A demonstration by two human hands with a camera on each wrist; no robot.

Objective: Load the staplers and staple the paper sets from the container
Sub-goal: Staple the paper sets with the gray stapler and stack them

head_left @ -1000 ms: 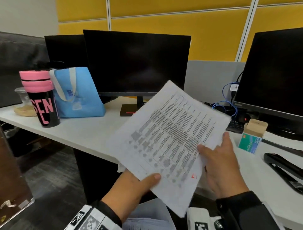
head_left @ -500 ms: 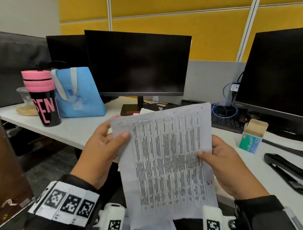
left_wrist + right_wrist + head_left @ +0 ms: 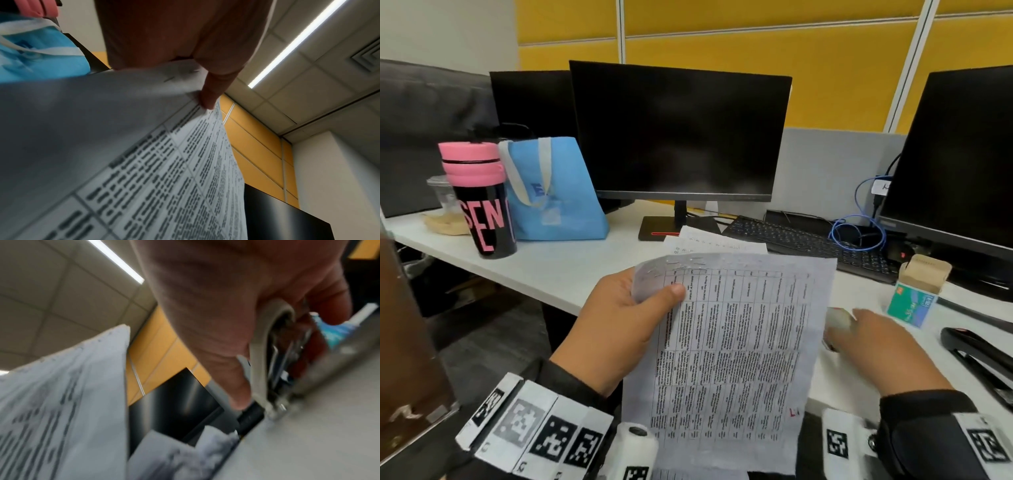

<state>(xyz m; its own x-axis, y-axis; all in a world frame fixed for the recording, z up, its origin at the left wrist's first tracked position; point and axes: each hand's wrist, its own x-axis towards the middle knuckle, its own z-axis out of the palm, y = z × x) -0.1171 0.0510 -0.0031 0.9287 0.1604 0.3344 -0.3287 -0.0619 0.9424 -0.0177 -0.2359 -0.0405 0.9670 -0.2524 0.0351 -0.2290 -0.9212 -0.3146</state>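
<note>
My left hand (image 3: 640,308) pinches the top left corner of a printed paper set (image 3: 739,342) and holds it upright over the desk edge; in the left wrist view the thumb (image 3: 207,91) presses on the sheet (image 3: 164,178). To the right of the paper, my right hand (image 3: 866,332) is low on the desk and grips a pale stapler (image 3: 837,320). In the right wrist view its fingers (image 3: 216,321) curl round the stapler (image 3: 265,353), whose metal inside shows. A black stapler (image 3: 979,356) lies at the right edge.
A green box of staples (image 3: 914,301) stands open beside my right hand. More sheets (image 3: 715,243) lie behind the held set, in front of a keyboard (image 3: 808,243). Two dark monitors (image 3: 678,133), a blue bag (image 3: 554,192) and a pink-lidded tumbler (image 3: 479,198) stand on the white desk (image 3: 551,270).
My right hand has let go of the paper's right edge and moved right and down onto the pale stapler. The left hand alone holds the set now, a little lower.
</note>
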